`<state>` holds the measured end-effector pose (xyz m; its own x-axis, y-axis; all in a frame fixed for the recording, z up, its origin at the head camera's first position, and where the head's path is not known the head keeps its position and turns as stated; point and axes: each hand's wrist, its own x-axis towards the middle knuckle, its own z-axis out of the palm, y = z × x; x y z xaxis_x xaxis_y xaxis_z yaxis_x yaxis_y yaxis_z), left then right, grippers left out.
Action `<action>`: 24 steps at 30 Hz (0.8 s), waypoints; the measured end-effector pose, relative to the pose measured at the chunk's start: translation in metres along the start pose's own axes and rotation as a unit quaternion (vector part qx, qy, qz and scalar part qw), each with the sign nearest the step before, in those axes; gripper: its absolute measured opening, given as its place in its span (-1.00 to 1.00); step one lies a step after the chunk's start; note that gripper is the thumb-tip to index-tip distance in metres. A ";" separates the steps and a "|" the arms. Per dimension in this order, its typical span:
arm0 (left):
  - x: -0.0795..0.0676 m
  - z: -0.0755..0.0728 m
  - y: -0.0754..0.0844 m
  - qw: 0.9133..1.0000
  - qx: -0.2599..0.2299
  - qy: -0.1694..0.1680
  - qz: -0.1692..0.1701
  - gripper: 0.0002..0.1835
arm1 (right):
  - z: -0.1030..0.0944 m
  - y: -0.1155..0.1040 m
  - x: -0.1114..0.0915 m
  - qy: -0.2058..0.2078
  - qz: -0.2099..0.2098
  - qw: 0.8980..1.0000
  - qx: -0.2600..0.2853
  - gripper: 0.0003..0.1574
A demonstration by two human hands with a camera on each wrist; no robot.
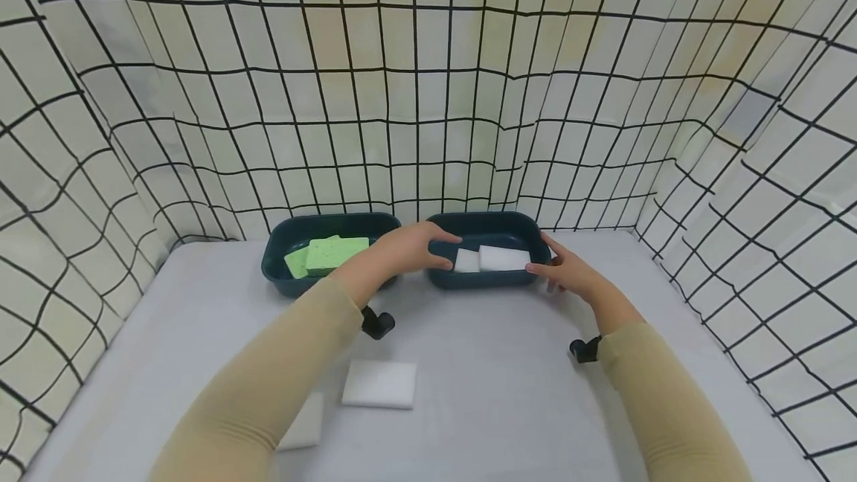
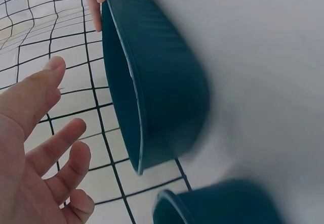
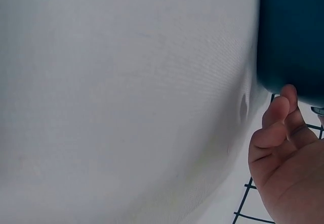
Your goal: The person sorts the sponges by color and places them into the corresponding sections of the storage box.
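Note:
Two dark teal plastic tubs stand side by side at the back of the table. In the right tub (image 1: 469,279) lie two white sponges (image 1: 504,258). My right hand (image 1: 569,270) grips this tub's right end, thumb at the near rim and fingers round the end wall. Over the left end of the same tub hovers my left hand (image 1: 405,248), fingers spread and loosely bent, holding nothing; the left wrist view shows a gap between those fingers and the tub wall (image 2: 162,67). Green sponges (image 1: 338,254) are in the left tub (image 1: 284,285), partly behind my left forearm.
Nearer on the white table (image 1: 495,378) lies a white sponge (image 1: 380,384). Another white sponge (image 1: 304,422) is partly hidden by my left sleeve. A black wire grid (image 1: 415,125) backed with pale cloth encloses the back and both sides.

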<state>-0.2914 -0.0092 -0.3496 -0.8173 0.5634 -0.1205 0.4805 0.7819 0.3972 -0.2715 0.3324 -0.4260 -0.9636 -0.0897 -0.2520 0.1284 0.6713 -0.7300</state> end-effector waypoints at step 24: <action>-0.170 0.000 -0.091 1.000 -0.021 -0.011 0.020 -0.40 | 0.001 -0.002 -0.003 -0.002 0.003 1.000 -0.022 0.31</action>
<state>-0.1963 -0.1761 -0.3655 -0.7909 0.5994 -0.1234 0.4976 0.7473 0.4404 -0.2686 0.3306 -0.4250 -0.9619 -0.0878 -0.2589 0.1242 0.7033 -0.7000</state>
